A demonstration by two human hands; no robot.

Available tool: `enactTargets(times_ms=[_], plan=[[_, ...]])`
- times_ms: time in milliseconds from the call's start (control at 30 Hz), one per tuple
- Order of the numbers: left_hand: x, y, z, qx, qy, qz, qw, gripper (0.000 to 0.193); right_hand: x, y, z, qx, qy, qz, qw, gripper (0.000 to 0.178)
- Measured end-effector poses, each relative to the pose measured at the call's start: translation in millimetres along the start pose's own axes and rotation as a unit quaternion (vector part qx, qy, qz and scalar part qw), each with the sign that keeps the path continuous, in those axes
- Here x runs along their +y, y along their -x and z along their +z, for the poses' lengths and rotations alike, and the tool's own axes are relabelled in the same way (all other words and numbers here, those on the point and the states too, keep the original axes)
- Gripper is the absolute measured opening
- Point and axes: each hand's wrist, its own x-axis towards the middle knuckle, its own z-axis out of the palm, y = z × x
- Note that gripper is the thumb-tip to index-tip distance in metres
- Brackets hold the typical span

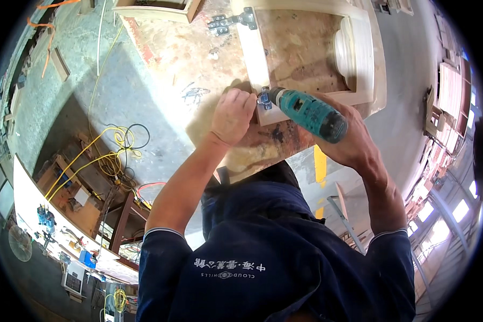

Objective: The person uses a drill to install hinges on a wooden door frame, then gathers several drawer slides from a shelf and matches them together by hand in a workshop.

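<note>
The pale wooden frame point(364, 64) lies flat on the stained tabletop point(172, 48), ahead of the person, with its near left corner between the two hands; a dark metal hinge point(264, 100) sits at that corner, on the frame's left side piece.

The right grip point(354, 140) is closed around a teal and black power drill point(308, 114), which slants so that its chuck points up and to the left; the chuck end is right at the hinge, just to its right in the view, while the drill's rear end lies over the hand; whether the bit meets a screw is too small to tell.

The left grip point(234, 115) is just beside the hinge on its left, with fingers curled and their tips at the frame's left edge; whether they are pressed together, or pinch something, I cannot tell, as the back of the hand hides it.

A second metal hinge point(233, 21) is farther up the same side piece, well apart from both hands, its arm reaching left over the tabletop; another wooden frame point(190, 11) lies at the tabletop's far edge; on the left, a yellow cable point(110, 162) is coiled in loops, well away from the work.
</note>
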Motion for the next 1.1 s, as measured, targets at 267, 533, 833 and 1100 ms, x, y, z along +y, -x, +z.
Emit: enactTargets(times_ms=[267, 533, 833, 1100], plan=[[-2.7, -0.5, 1.3, -0.014, 0.003, 0.008, 1.000, 0.029, 2.4, -4.1, -0.3, -0.002, 0.010, -0.002, 1.000, 0.051], [-1.4, -1.2, -0.1, -0.011, 0.004, 0.011, 1.000, 0.029, -0.6, -7.6, -2.2, -0.012, 0.064, -0.031, 0.997, 0.058], [0.2, -2.7, 0.0, 0.006, 0.006, 0.000, 1.000, 0.026, 2.8, -17.8, -6.5, -0.019, 0.097, -0.131, 0.986, 0.060], [2.8, -0.5, -5.2, 0.051, -0.018, 0.005, 0.999, 0.028, -31.8, -37.8, -49.8, -0.111, 0.229, -0.249, 0.934, 0.076]])
